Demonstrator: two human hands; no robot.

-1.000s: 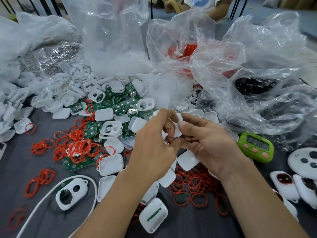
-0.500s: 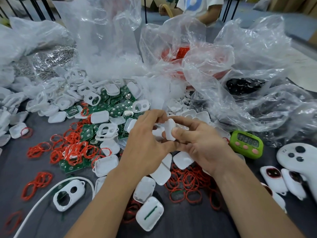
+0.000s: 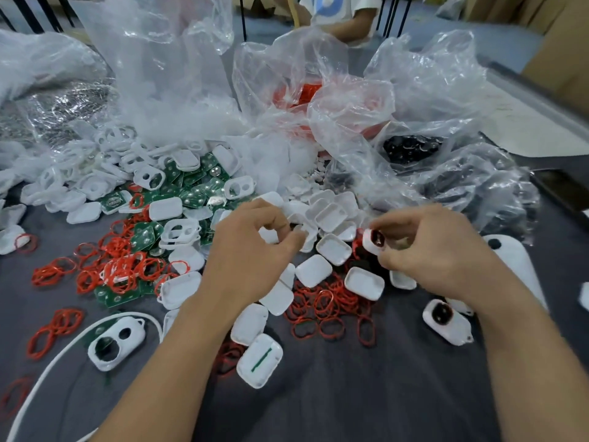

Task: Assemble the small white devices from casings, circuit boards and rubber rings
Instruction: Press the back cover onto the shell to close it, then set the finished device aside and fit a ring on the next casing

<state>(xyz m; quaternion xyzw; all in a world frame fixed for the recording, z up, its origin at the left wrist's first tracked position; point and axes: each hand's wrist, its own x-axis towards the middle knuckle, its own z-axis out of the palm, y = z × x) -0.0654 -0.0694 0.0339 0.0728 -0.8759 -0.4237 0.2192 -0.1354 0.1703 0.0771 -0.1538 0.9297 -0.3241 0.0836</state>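
Observation:
My right hand (image 3: 439, 250) pinches a small white device (image 3: 373, 240) with a dark round window, held just above the table at centre right. My left hand (image 3: 251, 250) hovers apart from it, fingers loosely curled, and I see nothing in them. Below and between the hands lie white casing halves (image 3: 314, 271) and red rubber rings (image 3: 325, 304). Green circuit boards (image 3: 191, 196) and more red rings (image 3: 118, 269) are piled to the left. A front casing with two holes (image 3: 116, 341) lies at the lower left. One closed device (image 3: 447, 320) rests under my right forearm.
Crumpled clear plastic bags (image 3: 350, 116) of parts fill the back of the dark table. A large white controller (image 3: 516, 260) lies at the right, and a white cable (image 3: 47, 368) curves at the lower left. A dark phone (image 3: 564, 189) sits at the right edge. Another person (image 3: 338, 14) sits opposite.
My hands were joined on one white device and have parted. The right hand has carried it to the right; the left has let go and stayed near the middle.

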